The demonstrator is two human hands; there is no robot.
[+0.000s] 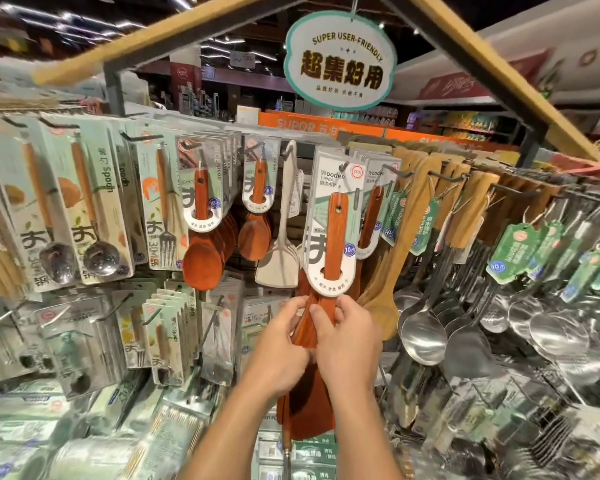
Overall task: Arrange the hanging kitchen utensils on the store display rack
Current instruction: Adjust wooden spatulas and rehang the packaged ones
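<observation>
Now both hands, left hand (284, 344) and right hand (343, 341), pinch the wooden spatulas (329, 244) mid-rack, probably straightening them; next, square them on the hook (343, 167).

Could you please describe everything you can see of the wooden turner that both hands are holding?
The wooden turner is reddish-brown, with a hole near its handle top. Its handle passes through a white and green card printed "Wooden", hung on a peg. It hangs upright at rack centre. The left hand and right hand grip its lower part.
</observation>
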